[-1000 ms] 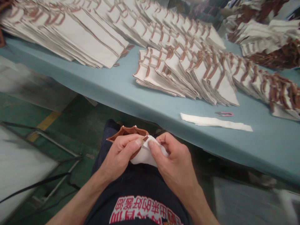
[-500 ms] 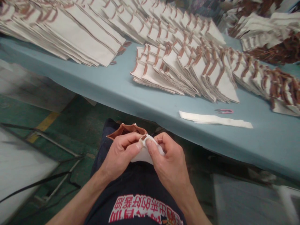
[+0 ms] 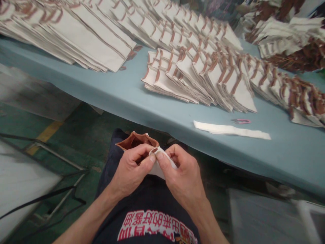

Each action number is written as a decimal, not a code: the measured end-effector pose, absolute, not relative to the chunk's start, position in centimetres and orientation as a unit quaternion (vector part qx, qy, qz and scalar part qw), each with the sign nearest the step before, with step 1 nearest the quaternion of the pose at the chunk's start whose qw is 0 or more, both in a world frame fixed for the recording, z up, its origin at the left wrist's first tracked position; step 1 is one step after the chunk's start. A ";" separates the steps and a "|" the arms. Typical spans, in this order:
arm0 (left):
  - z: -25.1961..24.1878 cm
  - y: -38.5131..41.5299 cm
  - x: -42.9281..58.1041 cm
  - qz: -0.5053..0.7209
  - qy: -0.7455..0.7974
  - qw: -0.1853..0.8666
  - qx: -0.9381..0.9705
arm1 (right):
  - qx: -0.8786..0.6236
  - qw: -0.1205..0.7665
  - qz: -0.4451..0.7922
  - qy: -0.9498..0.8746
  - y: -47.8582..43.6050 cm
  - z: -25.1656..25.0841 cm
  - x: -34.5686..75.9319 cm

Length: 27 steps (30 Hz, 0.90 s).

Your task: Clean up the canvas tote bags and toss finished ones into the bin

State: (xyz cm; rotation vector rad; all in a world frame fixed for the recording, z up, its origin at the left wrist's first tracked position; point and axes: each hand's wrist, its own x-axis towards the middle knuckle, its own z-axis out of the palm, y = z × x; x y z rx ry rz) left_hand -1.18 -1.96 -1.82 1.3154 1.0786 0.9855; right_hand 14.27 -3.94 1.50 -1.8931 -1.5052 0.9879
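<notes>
Over my lap, both hands pinch the edge of a white cloth bag with brown lining [image 3: 135,139]. My left hand [image 3: 130,166] is closed on the edge, thumb and forefinger at a small brown-trimmed corner. Beside it, nearly touching, my right hand [image 3: 181,173] grips the white cloth with its thumb on top and fingers curled behind. A thin pale line like thread shows near the right forefinger; whether a needle is held there cannot be made out. The bag's brown mouth gapes beyond my left fingers, and its lower part is hidden by my hands.
A blue-covered table [image 3: 101,91] runs across ahead. On it lie rows of white cloth pieces with brown trim [image 3: 203,74], white cloth strips [image 3: 231,129] and pink-handled thread snips [image 3: 241,121]. At lower left stands a metal frame [image 3: 61,156] by a white panel.
Both hands keep their grip on the bag. My fingertips have shifted slightly at the edge, and the white corner between the thumbs sits a little lower and flatter.
</notes>
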 end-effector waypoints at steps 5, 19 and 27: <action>-1.6 -2.4 -1.5 0.396 0.472 0.518 0.593 | -0.679 0.269 0.394 -0.558 -3.9 1.6 14.4; -0.8 -3.1 -1.2 0.471 0.460 0.380 0.650 | -0.560 0.342 0.594 -0.465 -3.7 -0.4 13.9; -1.6 -3.2 -0.5 0.440 0.455 0.294 0.716 | -0.526 0.391 0.606 -0.452 -4.5 -3.3 13.6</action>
